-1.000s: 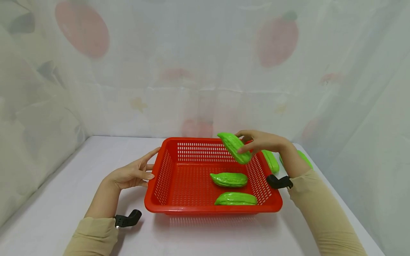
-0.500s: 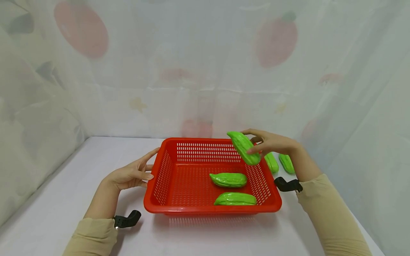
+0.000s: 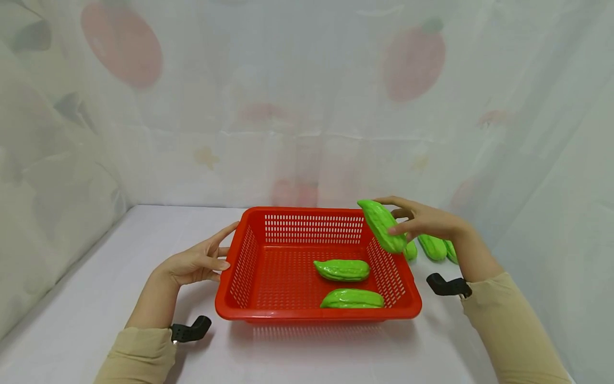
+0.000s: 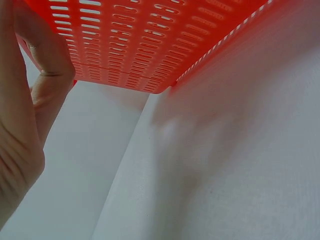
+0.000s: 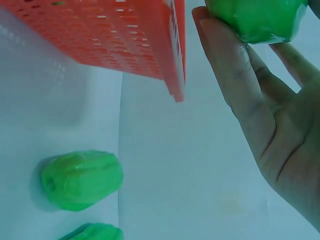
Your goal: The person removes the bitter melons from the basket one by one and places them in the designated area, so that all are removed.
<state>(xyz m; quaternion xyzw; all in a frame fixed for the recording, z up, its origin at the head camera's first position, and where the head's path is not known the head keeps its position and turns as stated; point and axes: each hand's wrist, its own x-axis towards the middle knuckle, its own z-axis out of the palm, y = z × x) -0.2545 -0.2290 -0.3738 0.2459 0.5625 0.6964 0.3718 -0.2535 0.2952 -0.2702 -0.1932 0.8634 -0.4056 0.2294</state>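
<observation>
A green bitter melon [image 3: 382, 226] is pinched between the thumb and fingers of my right hand [image 3: 422, 220], above the right rim of a red plastic basket [image 3: 318, 313]. In the right wrist view the underside of this bitter melon [image 5: 257, 20] shows at the top, against the fingers. My left hand [image 3: 196, 261] holds the basket's left rim, with the thumb at its outer side; some fingers are hidden. One bitter melon [image 3: 342, 270] lies inside the basket, and another bitter melon [image 3: 352, 298] lies near its front wall.
On the table right of the basket lie a partly hidden bitter melon [image 3: 411, 250], a second bitter melon [image 3: 433, 247] and a third bitter melon [image 3: 451, 252] behind the right wrist. A patterned white curtain [image 3: 297, 106] stands behind the table [image 3: 288, 357].
My right hand has moved to the right with the bitter melon, from above the basket's inside to above its right rim. The left hand and basket stay nearly in place.
</observation>
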